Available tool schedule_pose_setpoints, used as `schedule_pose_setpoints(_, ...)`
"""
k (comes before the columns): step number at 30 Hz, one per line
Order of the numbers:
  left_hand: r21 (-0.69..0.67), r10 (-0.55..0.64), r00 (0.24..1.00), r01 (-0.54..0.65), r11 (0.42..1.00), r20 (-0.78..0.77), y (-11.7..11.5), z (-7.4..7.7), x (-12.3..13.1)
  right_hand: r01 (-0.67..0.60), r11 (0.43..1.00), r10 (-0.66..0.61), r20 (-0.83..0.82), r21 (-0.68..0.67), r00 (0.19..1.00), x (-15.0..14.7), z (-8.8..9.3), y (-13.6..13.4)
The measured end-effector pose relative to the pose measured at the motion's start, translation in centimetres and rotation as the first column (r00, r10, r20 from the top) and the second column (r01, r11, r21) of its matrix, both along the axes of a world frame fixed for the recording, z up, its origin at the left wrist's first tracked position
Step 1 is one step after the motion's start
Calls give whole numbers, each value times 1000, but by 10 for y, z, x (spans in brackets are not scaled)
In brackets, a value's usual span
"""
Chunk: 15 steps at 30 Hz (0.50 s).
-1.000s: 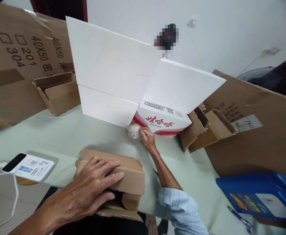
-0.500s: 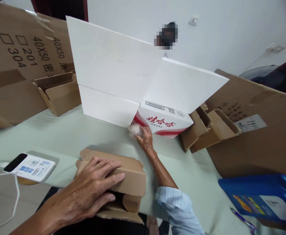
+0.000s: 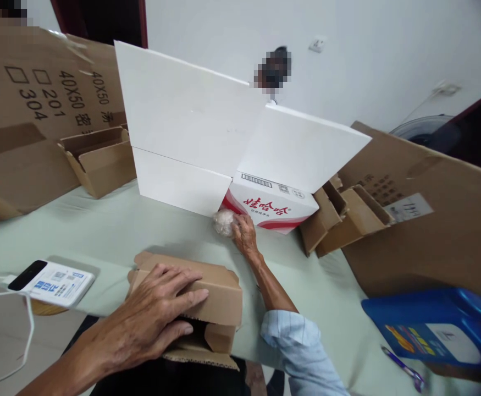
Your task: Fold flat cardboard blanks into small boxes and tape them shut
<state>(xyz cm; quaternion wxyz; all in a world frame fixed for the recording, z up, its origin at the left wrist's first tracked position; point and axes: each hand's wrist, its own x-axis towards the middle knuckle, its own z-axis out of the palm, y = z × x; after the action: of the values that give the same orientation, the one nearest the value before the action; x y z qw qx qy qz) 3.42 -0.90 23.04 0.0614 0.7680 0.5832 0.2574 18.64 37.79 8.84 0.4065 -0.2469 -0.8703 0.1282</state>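
Note:
My left hand [image 3: 158, 308] lies spread across the top of a small brown cardboard box [image 3: 219, 294] near the table's front edge. Its thumb reaches to the box's opening, where the inside looks dark. Farther forward, my right hand [image 3: 245, 234] has its fingers closed on a clear, crumpled plastic ball [image 3: 224, 223]. That ball is in front of a white and red carton [image 3: 271, 201], whose tall white flaps [image 3: 182, 110] stand up. What the plastic is wrapped around, if anything, I cannot make out.
Small open brown boxes stand at the left [image 3: 104, 168] and right [image 3: 351, 214], against large cardboard sheets. A white phone-like device [image 3: 54, 283] with cables lies left. At right are a blue bottle [image 3: 433, 324] and a purple pen-like item [image 3: 403, 367]. People are partly visible behind.
The whole view has shifted slightly. My right hand and the plastic ball stay almost in the same place by the carton, and my left hand remains on the cardboard box.

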Motion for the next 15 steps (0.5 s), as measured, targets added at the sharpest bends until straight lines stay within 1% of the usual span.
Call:
schedule_pose_setpoints(3,-5,11,1000,-11,1000,14,1,3,1,21,1000,-22,13,9,1000,-3,-1,0)
schedule_pose_setpoints(8,-15,1,1000,-1,1000,25,1,4,0,44,998,-45,45,33,998,-2,0,-1)
schedule_pose_setpoints(12,-17,-2,1000,3,1000,27,2,2,0,53,996,-58,82,67,995,3,5,-3)
schedule_pose_setpoints(15,-12,-2,1000,2,1000,25,1,1,0,79,991,-90,108,106,990,3,12,-9)
